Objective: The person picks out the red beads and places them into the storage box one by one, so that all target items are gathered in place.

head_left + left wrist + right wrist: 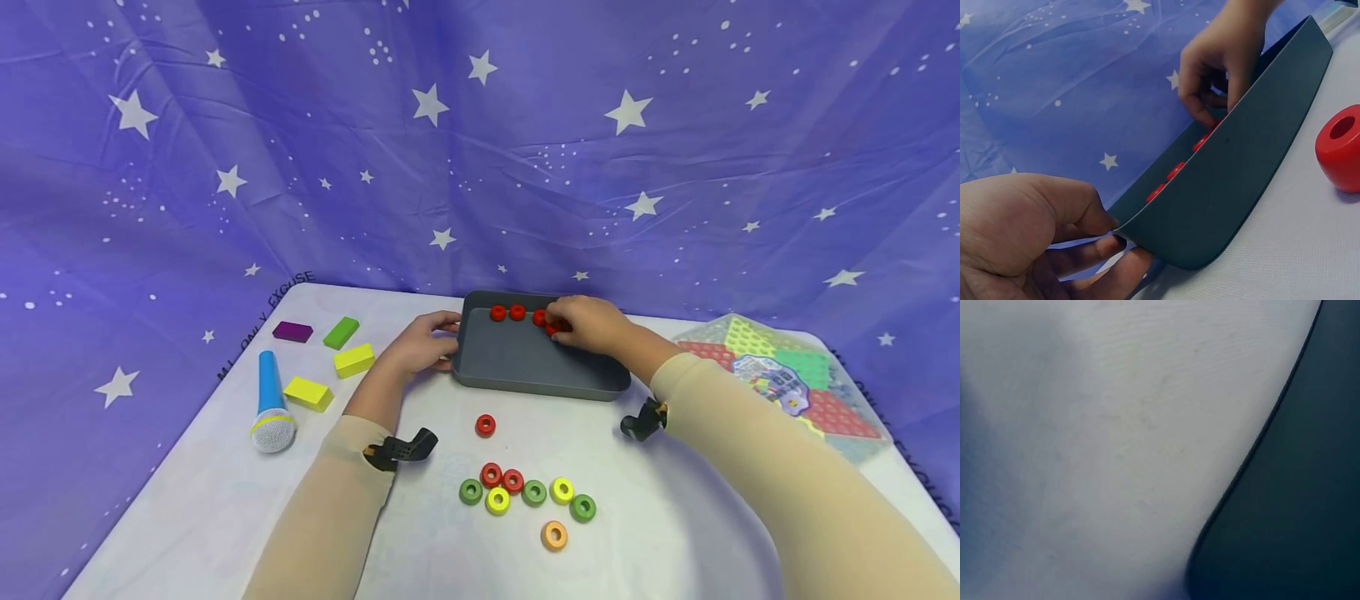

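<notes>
A dark grey tray point(517, 358) lies at the back of the table with several red rings point(517, 312) in a row along its far side. With thumb and fingers, my left hand point(420, 343) grips the tray's left edge; the left wrist view shows the thumb at the rim and fingers below it. Reaching into the tray, my right hand point(591, 323) pinches a red ring point(552, 329) at the end of the row, its fingertips partly covering it. The right wrist view shows only the tray's side and white cloth.
In front of the tray lie a lone red ring point(485, 426) and a cluster of red, green and yellow rings, with an orange ring point(554, 536) nearer. On the left are a toy microphone point(272, 404) and coloured blocks point(354, 361); a patterned game board point(795, 383) lies right.
</notes>
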